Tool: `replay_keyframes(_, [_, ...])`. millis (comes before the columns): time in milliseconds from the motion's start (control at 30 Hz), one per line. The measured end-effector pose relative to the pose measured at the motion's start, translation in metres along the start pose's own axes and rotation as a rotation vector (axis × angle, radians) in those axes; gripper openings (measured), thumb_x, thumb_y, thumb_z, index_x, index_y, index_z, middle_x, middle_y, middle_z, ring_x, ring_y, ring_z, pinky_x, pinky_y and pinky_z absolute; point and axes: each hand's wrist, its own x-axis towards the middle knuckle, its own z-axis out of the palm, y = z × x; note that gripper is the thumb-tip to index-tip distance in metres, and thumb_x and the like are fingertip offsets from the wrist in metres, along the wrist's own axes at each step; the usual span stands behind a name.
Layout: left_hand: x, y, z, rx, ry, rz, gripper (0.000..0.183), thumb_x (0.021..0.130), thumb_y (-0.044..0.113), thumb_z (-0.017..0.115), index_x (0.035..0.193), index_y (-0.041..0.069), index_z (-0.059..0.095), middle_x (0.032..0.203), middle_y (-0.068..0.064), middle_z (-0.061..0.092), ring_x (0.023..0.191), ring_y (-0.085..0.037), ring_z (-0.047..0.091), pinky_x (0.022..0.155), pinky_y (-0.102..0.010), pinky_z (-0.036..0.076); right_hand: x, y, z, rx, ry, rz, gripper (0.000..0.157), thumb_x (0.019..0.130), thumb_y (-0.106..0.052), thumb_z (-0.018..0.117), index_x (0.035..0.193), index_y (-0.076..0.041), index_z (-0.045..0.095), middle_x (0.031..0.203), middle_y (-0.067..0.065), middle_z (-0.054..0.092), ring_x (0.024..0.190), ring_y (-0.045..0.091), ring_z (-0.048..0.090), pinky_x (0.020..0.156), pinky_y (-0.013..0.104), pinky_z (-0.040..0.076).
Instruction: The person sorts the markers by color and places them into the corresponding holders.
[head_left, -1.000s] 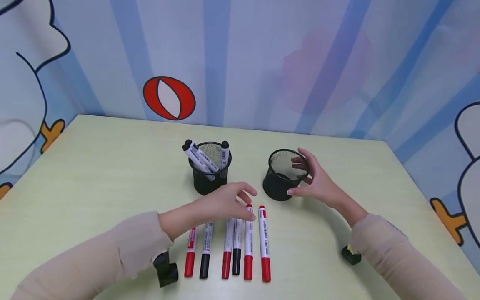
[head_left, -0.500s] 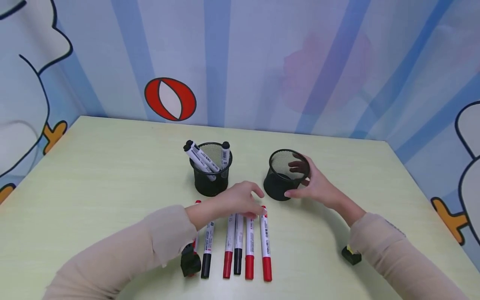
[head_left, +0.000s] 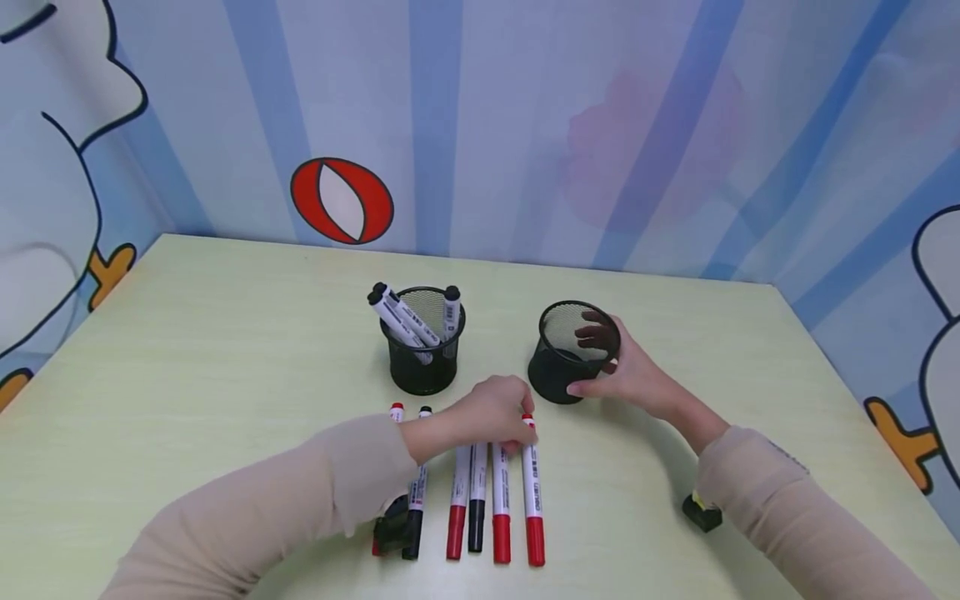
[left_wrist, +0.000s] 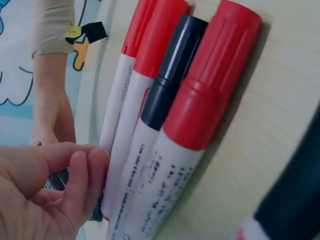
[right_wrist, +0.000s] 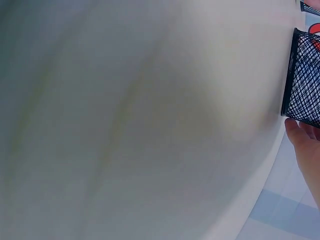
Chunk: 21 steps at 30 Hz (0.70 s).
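My left hand (head_left: 491,410) reaches over a row of capped markers and pinches the far end of the rightmost red marker (head_left: 532,492), which lies on the table. In the left wrist view, the thumb and fingertips of that hand (left_wrist: 60,185) meet at this red marker (left_wrist: 116,102). Beside it lie another red marker (head_left: 501,500), a black marker (head_left: 476,500) and more, partly hidden under the left arm. My right hand (head_left: 630,375) grips the side of a black mesh pen holder (head_left: 553,373) with nothing in it; fingers show through the mesh. The right wrist view catches the holder (right_wrist: 305,80) at its edge.
A second mesh pen holder (head_left: 422,371) stands to the left, with several black-capped markers (head_left: 405,321) leaning in it. The pale table (head_left: 247,333) ends at a printed blue backdrop (head_left: 495,125). A black wrist camera (head_left: 392,527) hangs under the left sleeve.
My left hand has moved to the right along the markers' far ends, and its fingers have closed on the rightmost red one. The right hand stays on the pen holder, its fingers now closer around it.
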Motion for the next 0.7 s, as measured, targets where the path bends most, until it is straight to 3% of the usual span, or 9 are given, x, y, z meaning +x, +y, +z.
replay_keyframes(300, [0.004, 0.011, 0.005, 0.113, -0.01, 0.023, 0.018, 0.08, 0.012, 0.073, 0.08, 0.005, 0.056, 0.057, -0.002, 0.058, 0.048, -0.013, 0.059, 0.046, -0.016, 0.039, -0.001, 0.003, 0.0, 0.002, -0.009, -0.006, 0.091, 0.069, -0.002, 0.078, 0.141, -0.004, 0.022, 0.135, 0.022, 0.039, 0.126, 0.035, 0.038, 0.1, 0.059, 0.03])
replay_keyframes(700, [0.005, 0.017, 0.011, 0.138, -0.017, -0.004, 0.022, 0.079, 0.019, 0.075, 0.076, 0.009, 0.055, 0.053, -0.002, 0.057, 0.047, -0.013, 0.056, 0.045, -0.017, 0.035, -0.001, 0.002, -0.001, 0.004, -0.019, 0.006, 0.09, 0.07, -0.003, 0.079, 0.14, -0.004, 0.022, 0.136, 0.02, 0.039, 0.126, 0.034, 0.038, 0.099, 0.06, 0.03])
